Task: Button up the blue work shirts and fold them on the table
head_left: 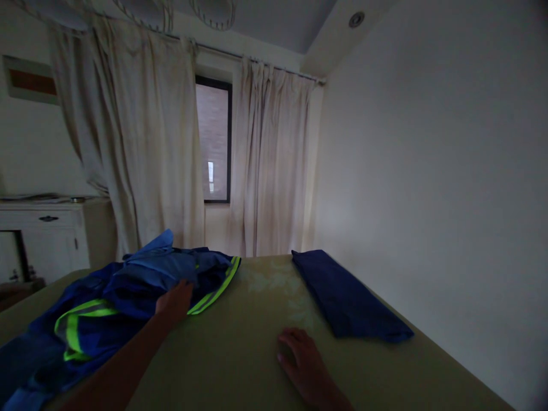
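Observation:
A rumpled heap of blue clothes (128,285) lies on the left of the bed-like surface, with lighter blue cloth on top and yellow-green reflective stripes showing. My left hand (175,298) reaches into its near right side, fingers bent around a blue garment (165,268); the fingertips are partly hidden in the cloth. My right hand (299,358) hovers over or rests on the yellowish cover, holding nothing. Its fingers curl loosely and the thumb stands apart. Beyond it to the right lies a dark blue folded garment (346,297), flat and long.
The yellowish-green covered surface (240,354) spreads under both hands. A white wall (428,171) runs along its right side. Cream curtains (154,142) hang beside a window (213,142) at the back. A white cabinet (51,228) stands far left.

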